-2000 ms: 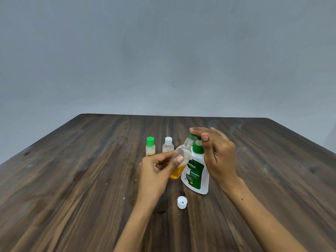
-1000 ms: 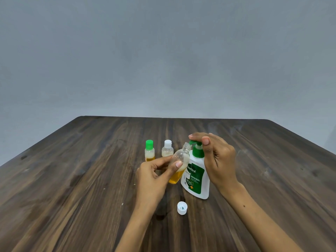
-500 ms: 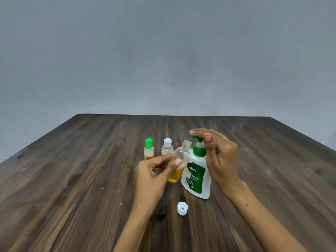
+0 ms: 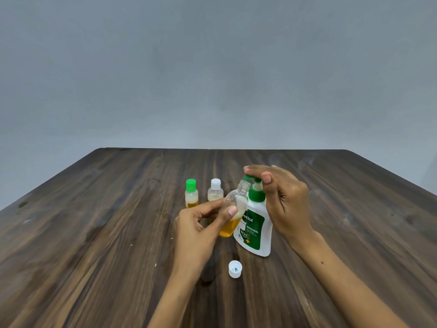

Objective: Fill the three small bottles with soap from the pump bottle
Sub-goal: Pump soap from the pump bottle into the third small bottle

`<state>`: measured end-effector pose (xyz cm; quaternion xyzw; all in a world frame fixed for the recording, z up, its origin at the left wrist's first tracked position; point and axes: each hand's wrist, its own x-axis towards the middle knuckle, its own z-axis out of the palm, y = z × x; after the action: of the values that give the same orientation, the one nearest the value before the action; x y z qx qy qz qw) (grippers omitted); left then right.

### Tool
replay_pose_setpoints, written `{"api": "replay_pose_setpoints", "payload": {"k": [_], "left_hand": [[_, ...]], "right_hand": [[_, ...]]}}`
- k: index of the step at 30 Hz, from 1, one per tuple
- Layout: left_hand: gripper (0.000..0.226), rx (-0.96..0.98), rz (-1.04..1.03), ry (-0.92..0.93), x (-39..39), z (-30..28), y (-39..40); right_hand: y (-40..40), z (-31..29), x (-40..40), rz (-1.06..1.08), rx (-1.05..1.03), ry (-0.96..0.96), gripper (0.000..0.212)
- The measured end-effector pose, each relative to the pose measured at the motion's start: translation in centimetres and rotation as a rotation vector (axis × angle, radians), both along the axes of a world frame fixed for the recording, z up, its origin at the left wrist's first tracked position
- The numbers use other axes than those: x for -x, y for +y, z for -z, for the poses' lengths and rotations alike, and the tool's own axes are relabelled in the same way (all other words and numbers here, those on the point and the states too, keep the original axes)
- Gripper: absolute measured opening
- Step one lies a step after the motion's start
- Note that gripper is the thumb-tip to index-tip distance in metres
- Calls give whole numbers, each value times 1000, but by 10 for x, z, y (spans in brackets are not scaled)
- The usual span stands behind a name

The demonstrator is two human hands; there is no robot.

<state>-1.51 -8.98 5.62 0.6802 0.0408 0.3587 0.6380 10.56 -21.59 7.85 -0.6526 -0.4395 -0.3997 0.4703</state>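
The left hand [image 4: 201,223] is curled round an open bottle [image 4: 233,209], tilted with its neck held under the spout of the pump bottle [image 4: 255,223]. The right hand [image 4: 281,197] is laid with straight fingers over the pump head, the thumb beside it. The third fill is judged to be in hand, the bottle being part full of amber soap. Next, steady presses are called for, with the neck kept under the spout. Nearest, one loose cap [image 4: 235,269] lies on the table [image 4: 94,233]. Beyond, two capped bottles are counted: green-capped [image 4: 191,194] and white-capped [image 4: 215,192]. Small bottles: three; pump bottle: one.
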Motion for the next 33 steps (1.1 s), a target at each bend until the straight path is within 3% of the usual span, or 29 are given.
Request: {"api": "replay_pose_setpoints", "payload": {"k": [17,33], "left_hand": [[23,13,9,9,0,7,1],[34,7,-1,7,2,5,3]], "right_hand": [[4,12,2,-17,-56,17,57],[4,6,1,-22,-46,16,59]]}}
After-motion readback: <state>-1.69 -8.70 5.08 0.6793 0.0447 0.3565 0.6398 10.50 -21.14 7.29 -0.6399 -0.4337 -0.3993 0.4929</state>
